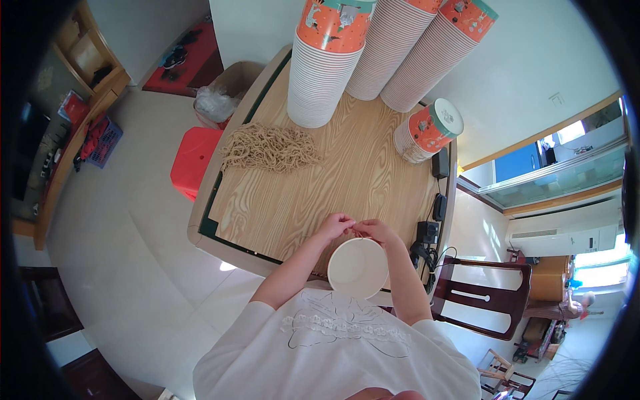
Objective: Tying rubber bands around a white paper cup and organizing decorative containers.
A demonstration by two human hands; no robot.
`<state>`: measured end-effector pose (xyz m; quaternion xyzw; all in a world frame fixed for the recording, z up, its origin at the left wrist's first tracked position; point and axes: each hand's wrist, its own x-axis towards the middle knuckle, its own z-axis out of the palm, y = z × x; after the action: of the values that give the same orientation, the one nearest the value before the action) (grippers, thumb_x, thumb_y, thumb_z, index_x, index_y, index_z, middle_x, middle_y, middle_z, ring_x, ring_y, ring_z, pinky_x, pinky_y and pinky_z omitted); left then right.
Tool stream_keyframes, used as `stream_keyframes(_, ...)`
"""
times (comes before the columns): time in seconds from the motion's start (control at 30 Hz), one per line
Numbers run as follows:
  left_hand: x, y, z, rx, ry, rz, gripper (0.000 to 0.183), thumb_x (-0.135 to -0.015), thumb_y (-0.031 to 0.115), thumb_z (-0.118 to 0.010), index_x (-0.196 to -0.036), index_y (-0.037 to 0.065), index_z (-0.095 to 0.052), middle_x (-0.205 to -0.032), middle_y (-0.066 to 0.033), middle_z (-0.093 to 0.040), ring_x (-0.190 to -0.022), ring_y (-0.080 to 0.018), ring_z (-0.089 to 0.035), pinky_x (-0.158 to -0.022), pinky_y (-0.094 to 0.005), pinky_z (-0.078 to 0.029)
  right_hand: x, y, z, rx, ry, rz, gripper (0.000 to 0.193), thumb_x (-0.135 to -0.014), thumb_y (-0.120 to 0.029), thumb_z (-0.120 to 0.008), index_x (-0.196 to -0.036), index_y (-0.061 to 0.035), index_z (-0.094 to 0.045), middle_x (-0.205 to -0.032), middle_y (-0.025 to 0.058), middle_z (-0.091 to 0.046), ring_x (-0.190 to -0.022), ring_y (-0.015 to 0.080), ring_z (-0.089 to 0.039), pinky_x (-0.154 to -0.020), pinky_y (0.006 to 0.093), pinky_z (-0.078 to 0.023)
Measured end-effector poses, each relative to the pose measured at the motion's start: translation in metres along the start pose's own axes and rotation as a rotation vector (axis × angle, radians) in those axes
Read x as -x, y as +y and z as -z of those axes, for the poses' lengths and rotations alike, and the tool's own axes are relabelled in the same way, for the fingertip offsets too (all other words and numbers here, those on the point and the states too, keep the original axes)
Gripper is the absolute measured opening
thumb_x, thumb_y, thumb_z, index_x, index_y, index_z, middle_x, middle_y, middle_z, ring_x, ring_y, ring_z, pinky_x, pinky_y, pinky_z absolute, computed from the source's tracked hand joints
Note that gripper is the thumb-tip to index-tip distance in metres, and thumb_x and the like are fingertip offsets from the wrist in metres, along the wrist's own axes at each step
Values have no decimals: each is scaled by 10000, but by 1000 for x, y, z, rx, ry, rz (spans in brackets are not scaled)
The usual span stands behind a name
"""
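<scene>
A white-lined paper bucket (359, 268) sits mouth up at the table's near edge, close against my shirt. Just beyond its far rim, my left hand (337, 226) and my right hand (377, 232) meet with fingertips pinched together. A small reddish-brown bit shows between the fingers, too small to make out. My right hand lies against the rim; my left is just beside it. To the far left on the wood-grain table (340, 180) is a tangled heap of tan cords (270, 148).
Tall stacks of paper buckets (327, 83) with orange printed sides stand at the table's far end. A shorter stack (427, 131) leans at the right. Black power adapters (427, 233) and cables lie along the right edge. Nearby are a red stool (195, 160) and a dark wooden chair (483, 293).
</scene>
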<state>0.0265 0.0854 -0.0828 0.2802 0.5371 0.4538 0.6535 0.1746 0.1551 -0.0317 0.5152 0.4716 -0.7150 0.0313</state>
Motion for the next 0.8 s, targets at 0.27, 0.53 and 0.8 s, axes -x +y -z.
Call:
stream_keyframes(0.27,3,-1,8,-29,-102,-23,127,-788,170,-599,-849,59,-604,-663,13,-564,-555,-70,-499,-497,-203,-397,-1,3,5,-76,15,42,142,-812,-135,-548,-831,-6,-603,-699,24,-566,-568,73,-513,-481,187,-410)
stream_keyframes(0.53,1,5,5,-5,-70,-56,126,-783,165,-603,-836,51,-602,-685,3,-578,-552,-71,-498,-493,-207,-401,8,-3,-2,-32,6,49,185,-812,-174,-563,-857,-1,-612,-709,20,-570,-590,75,-517,-505,193,-415)
stream_keyframes(0.8,-3,3,4,4,-12,-49,113,-789,132,-584,-821,23,-582,-722,-40,-601,-597,-104,-546,-508,-232,-439,13,-4,3,18,-46,34,164,-804,-159,-568,-830,-2,-605,-711,17,-570,-612,78,-523,-528,199,-422)
